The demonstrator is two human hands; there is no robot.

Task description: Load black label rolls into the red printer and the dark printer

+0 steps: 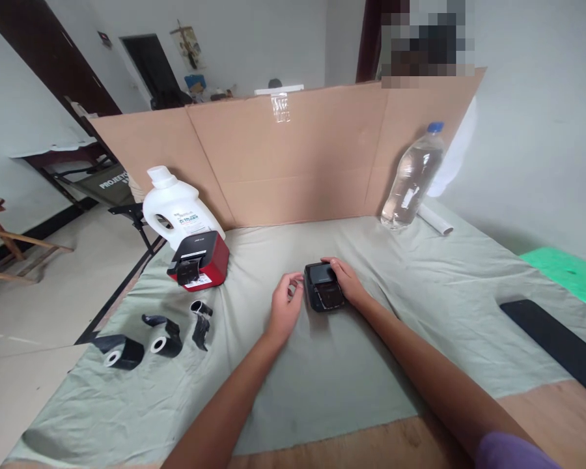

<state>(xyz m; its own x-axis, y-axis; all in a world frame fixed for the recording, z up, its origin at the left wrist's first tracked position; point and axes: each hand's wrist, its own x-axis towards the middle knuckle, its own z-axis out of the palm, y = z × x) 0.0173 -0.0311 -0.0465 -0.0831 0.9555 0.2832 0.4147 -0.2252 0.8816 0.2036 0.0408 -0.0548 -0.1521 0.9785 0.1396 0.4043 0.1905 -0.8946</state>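
So, the right hand (349, 281) grips a black device (321, 294), left hand (286, 305) half-curled beside it; a bottle (416, 170) holds clear liquid (405, 202).

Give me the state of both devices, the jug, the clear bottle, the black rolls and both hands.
Black device: black strip at front.
Red device: strip protruding.
White jug: upright, capped.
Clear bottle: upright, capped, holding liquid.
Black rolls: partly unwound.
Left hand: loosely curled beside the black device.
Right hand: gripping the black device.
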